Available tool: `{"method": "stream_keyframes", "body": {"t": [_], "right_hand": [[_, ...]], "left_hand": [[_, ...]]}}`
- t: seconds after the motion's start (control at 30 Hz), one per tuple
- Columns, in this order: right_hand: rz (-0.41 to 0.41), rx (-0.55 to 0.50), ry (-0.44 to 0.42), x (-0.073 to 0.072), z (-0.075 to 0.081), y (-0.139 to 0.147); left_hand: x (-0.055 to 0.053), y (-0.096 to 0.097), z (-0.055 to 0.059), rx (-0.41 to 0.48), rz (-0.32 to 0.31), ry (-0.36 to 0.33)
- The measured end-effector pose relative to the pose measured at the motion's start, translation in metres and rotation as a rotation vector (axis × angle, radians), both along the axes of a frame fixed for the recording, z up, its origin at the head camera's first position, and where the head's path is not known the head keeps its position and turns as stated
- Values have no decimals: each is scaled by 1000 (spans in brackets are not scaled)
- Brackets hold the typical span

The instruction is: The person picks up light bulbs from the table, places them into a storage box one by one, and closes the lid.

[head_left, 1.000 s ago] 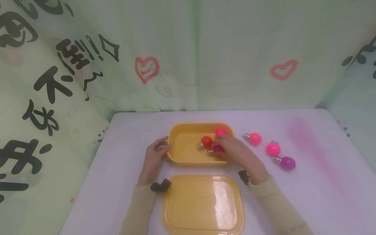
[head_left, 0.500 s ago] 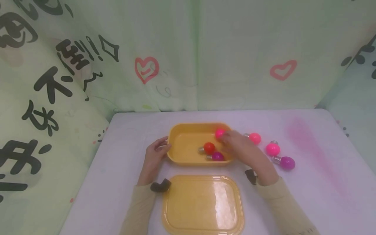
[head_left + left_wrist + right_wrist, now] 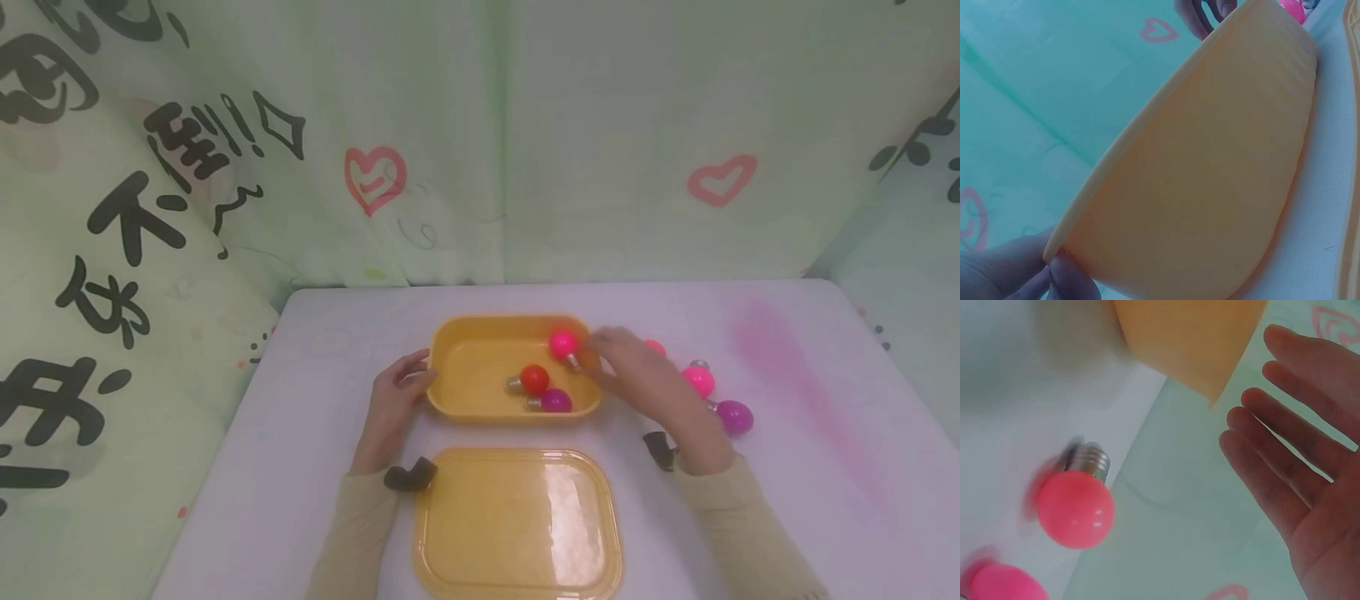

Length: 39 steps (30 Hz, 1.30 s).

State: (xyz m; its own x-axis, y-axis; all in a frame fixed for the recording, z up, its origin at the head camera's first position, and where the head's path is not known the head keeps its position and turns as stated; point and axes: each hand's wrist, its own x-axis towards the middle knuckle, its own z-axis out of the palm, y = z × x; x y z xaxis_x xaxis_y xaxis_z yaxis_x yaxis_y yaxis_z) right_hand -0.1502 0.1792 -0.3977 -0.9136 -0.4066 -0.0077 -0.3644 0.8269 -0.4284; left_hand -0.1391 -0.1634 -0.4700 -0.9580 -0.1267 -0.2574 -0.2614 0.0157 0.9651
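Note:
My left hand (image 3: 393, 408) pinches the left rim of a yellow plastic box (image 3: 471, 358), thumb outside, as the left wrist view also shows. Inside the box lie a hot-pink light bulb (image 3: 563, 343), a red light bulb (image 3: 535, 379) and a purple light bulb (image 3: 557, 401), all with silver screw bases. At the box's right end is my right hand (image 3: 645, 375), fingers straight and spread, holding nothing. On the table right of it sit a coral light bulb (image 3: 1076, 509), partly hidden by the hand in the head view, a pink light bulb (image 3: 698, 381) and a purple light bulb (image 3: 736, 417).
A yellow lid (image 3: 510, 525) lies flat in front of the box, between the forearms. White cloth covers the table (image 3: 810, 500). A pale green curtain (image 3: 600, 100) with hearts and dark writing hangs behind and at the sides.
My right hand let go of the purple bulb inside the box and drew back right, over the rim. The red bulb shifted slightly toward the near side. My left hand stayed on the rim.

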Motion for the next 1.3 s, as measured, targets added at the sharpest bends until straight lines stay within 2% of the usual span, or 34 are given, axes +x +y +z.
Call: {"method": "stream_keyframes", "body": {"t": [0.23, 0.47, 0.53, 0.63, 0.73, 0.8, 1.03, 1.3], "right_hand": [[-6, 62, 65, -3, -1, 13], [-8, 65, 89, -4, -6, 22], [-3, 74, 99, -6, -8, 24], [5, 83, 114, -9, -11, 28], [19, 89, 136, -11, -13, 32], [23, 88, 151, -12, -15, 35], [-38, 104, 118, -11, -17, 42], [-34, 97, 145, -13, -26, 52]], "left_hand": [[0, -1, 0, 7, 6, 6], [2, -3, 0, 14, 6, 11], [3, -2, 5, 4, -2, 5], [3, -2, 6, -2, -5, -2], [3, -1, 6, 3, -2, -5], [2, -2, 1, 11, -2, 6], [0, -2, -1, 21, 2, 5], [0, -1, -2, 6, 6, -1]]}}
